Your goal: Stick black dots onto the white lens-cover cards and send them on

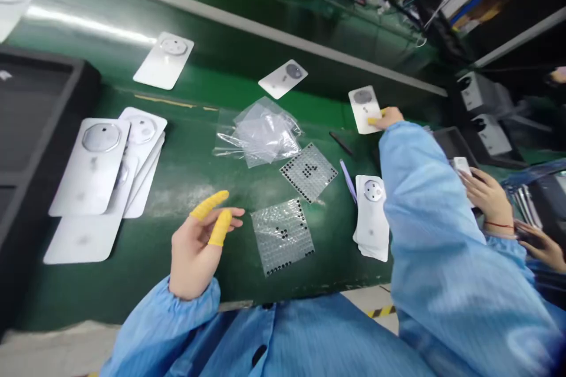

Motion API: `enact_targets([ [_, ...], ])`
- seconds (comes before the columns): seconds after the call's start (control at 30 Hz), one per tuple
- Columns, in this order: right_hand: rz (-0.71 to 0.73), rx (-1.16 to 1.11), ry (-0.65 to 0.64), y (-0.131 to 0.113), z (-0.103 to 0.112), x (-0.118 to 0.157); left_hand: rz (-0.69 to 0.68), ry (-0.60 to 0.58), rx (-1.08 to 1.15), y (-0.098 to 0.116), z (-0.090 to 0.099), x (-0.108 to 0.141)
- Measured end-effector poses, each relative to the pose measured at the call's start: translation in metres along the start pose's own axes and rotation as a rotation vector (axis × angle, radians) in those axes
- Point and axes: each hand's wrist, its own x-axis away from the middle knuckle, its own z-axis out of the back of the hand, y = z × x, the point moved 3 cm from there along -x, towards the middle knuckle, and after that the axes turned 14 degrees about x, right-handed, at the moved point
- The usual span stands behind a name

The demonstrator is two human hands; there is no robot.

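My right hand (390,116) reaches to the far side of the bench and pinches the lower corner of a white phone back cover (361,111) with a round camera ring. A yellow finger cot shows on it. My left hand (197,247) hovers over the green bench top with thumb and fingers apart, holding nothing; yellow finger cots cover two of its fingers. Just right of it lies a clear sheet with black dots (283,250), and a second dotted sheet (307,168) lies behind that. Nearer my right arm is a stack of white back covers (371,224).
White back covers (91,182) overlap at the left beside a black tray (91,79). Clear plastic film (265,132) lies mid-bench. A purple stick (348,179) and a dark stick (340,142) lie nearby. Single covers (164,65) rest along the back strip. Another person's hand (489,194) is at the right.
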Motion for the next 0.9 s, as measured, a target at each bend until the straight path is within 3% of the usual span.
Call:
enact_targets([
  [0.1,0.073,-0.157,-0.030,-0.037,-0.010,0.050,0.021,-0.047,0.211,-0.001,-0.015,-0.003],
  [0.17,0.224,-0.306,-0.123,-0.072,-0.025,0.114,0.005,-0.094,0.359,0.000,-0.031,-0.004],
  [0.2,0.399,-0.495,-0.263,-0.090,-0.035,0.154,-0.013,-0.097,0.408,0.002,-0.037,-0.004],
  [0.3,0.565,-0.565,-0.490,-0.113,-0.060,0.262,-0.097,0.002,0.429,0.008,-0.033,-0.005],
  [0.4,0.457,-0.266,-0.177,-0.093,-0.077,0.312,-0.211,0.242,0.282,0.015,0.002,-0.001],
  [0.43,0.463,-0.166,-0.087,-0.086,-0.082,0.318,-0.198,0.331,0.209,0.016,0.017,0.001],
  [0.5,0.601,-0.079,-0.046,-0.075,-0.094,0.318,-0.079,0.437,0.068,0.015,0.041,0.005],
  [0.53,0.712,-0.087,-0.068,-0.073,-0.098,0.315,0.014,0.428,0.006,0.012,0.049,0.006],
  [0.6,0.900,-0.136,-0.095,-0.072,-0.100,0.305,0.171,0.288,-0.097,0.008,0.053,0.008],
  [0.73,1.015,-0.219,-0.084,-0.080,-0.081,0.281,0.272,-0.037,-0.151,0.004,0.026,0.013],
  [0.8,1.060,-0.235,-0.077,-0.087,-0.069,0.273,0.293,-0.124,-0.080,0.001,0.006,0.015],
  [0.9,1.127,-0.238,-0.073,-0.094,-0.063,0.266,0.409,-0.164,0.061,-0.008,-0.020,0.018],
])
